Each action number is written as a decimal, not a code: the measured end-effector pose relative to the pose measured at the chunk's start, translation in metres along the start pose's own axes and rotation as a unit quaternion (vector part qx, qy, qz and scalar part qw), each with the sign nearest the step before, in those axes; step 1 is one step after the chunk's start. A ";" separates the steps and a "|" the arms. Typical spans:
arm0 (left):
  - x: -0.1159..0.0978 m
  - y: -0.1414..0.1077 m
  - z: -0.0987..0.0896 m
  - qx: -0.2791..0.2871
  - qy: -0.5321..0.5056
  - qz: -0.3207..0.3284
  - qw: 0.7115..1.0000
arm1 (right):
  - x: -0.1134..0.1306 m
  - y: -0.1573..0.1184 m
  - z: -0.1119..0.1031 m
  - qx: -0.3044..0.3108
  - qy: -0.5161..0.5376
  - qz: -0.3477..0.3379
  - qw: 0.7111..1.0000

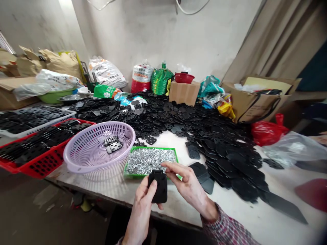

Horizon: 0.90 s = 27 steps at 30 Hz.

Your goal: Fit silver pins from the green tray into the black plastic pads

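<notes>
Hands (pixel 141 207) gripping black plate (pixel 161 192), probably plastic

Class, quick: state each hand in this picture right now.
Left hand: closed, holding a black plate.
Right hand: fingers pinched at the plate's top edge; anything held there cannot be told.

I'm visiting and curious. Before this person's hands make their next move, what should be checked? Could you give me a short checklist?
1. Left hand has a firm hold on the black plate: ok.
2. Right hand is holding something small: cannot tell, the pinched fingertips show nothing clearly.
3. Silver pins are within easy reach in the green tray: ok.
4. Purple basket is upright on the table: ok.
5. Metal-fitted plates are lying inside the basket: ok.
</notes>
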<state>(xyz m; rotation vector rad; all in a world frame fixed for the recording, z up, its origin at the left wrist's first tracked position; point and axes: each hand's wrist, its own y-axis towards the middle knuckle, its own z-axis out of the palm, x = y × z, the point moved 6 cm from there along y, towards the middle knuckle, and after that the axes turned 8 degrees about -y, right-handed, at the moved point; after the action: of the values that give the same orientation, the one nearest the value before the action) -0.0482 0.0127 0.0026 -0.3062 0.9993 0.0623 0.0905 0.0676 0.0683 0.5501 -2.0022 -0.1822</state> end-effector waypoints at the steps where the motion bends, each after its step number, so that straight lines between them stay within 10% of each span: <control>1: 0.001 0.000 0.000 0.004 -0.005 -0.008 1.000 | 0.002 0.000 0.000 0.004 -0.022 -0.021 1.000; 17: 0.004 -0.006 0.019 0.116 -0.045 -0.026 0.992 | -0.027 -0.013 0.022 -0.108 0.299 0.158 0.935; 27: 0.007 -0.004 0.011 0.075 0.053 0.018 0.996 | -0.026 -0.020 0.027 -0.118 0.321 0.181 0.922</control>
<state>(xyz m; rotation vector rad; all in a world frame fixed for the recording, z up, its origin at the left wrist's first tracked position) -0.0349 0.0115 0.0033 -0.1557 1.1083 0.0036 0.0831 0.0588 0.0277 0.0532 -1.3773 -0.0059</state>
